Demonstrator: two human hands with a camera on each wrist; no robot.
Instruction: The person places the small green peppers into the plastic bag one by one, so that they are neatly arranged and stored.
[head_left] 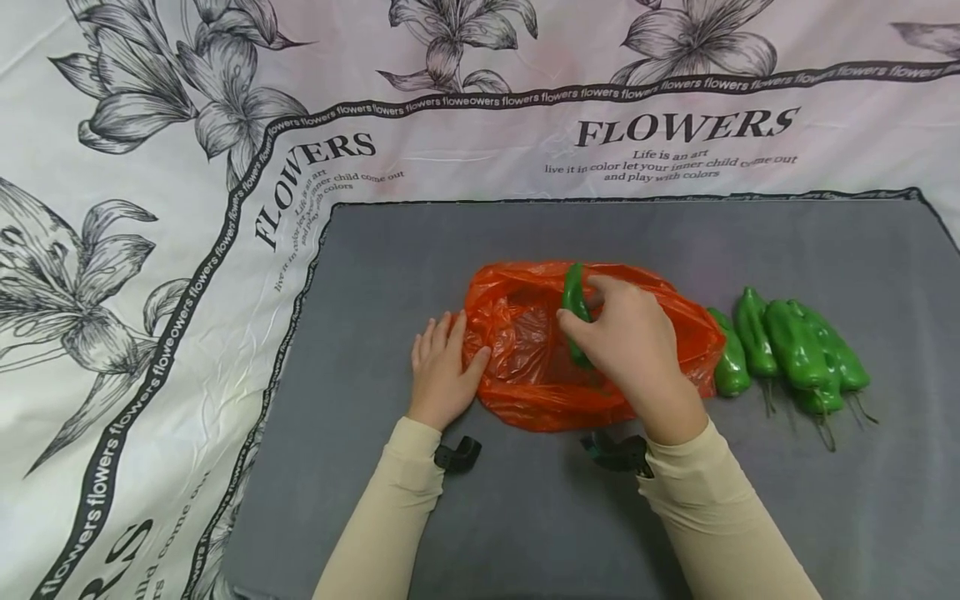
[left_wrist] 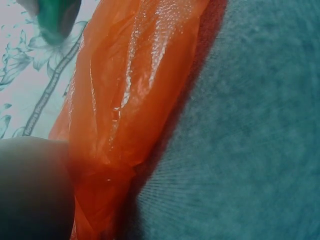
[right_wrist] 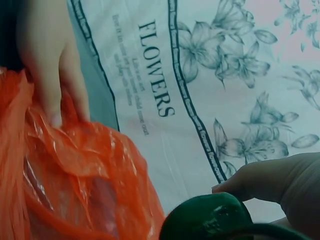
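An orange-red plastic bag (head_left: 551, 414) lies on the grey cloth with its mouth spread wide. My left hand (head_left: 442, 375) rests on the bag's left edge, fingers extended and thumb on the plastic. Over the opening, my right hand (head_left: 633, 337) pinches a long green pepper (head_left: 574, 293) between thumb and fingers. The right wrist view has this pepper (right_wrist: 207, 217) close up, with the left hand (right_wrist: 52, 65) at the bag's far end. In the left wrist view, the bag's side (left_wrist: 135, 90) fills the middle.
Several more green peppers (head_left: 798, 342) sit in a cluster right of the bag, the nearest pepper (head_left: 731, 358) against its edge. The grey cloth area (head_left: 360, 333) is bordered by white cloth with printed flowers (head_left: 97, 317). A dark wrist device (head_left: 459, 455) is on the left arm.
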